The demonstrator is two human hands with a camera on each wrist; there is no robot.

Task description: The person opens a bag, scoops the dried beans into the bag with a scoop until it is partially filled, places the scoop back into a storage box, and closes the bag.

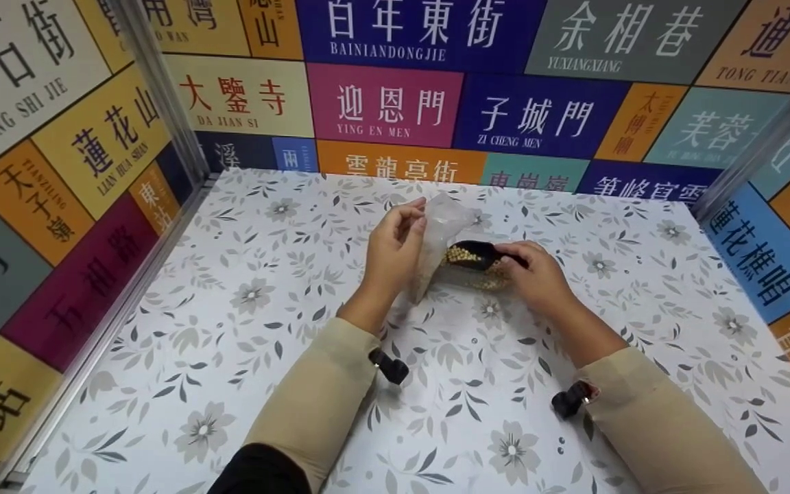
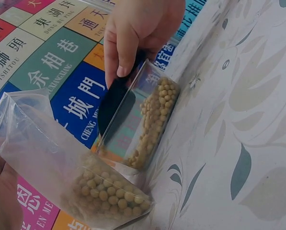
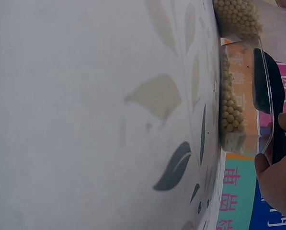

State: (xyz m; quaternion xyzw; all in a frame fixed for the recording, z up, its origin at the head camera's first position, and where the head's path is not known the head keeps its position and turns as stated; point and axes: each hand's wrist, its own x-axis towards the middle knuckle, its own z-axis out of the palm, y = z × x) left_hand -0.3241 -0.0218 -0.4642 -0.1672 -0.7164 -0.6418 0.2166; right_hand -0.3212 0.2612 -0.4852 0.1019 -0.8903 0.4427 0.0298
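Observation:
My left hand grips the edge of a clear plastic bag, which stands upright. Soybeans fill its bottom part, as the left wrist view shows. Right of the bag, on the table, sits a clear rectangular container with more soybeans along its bottom. By its handle, my right hand holds a black scoop over the container, bowl towards the bag. Yellowish soybeans lie in the scoop's bowl in the head view.
A white table with a grey floral print lies under everything. Panels with coloured street-name signs rise behind it and on both sides. Metal posts stand at the back corners.

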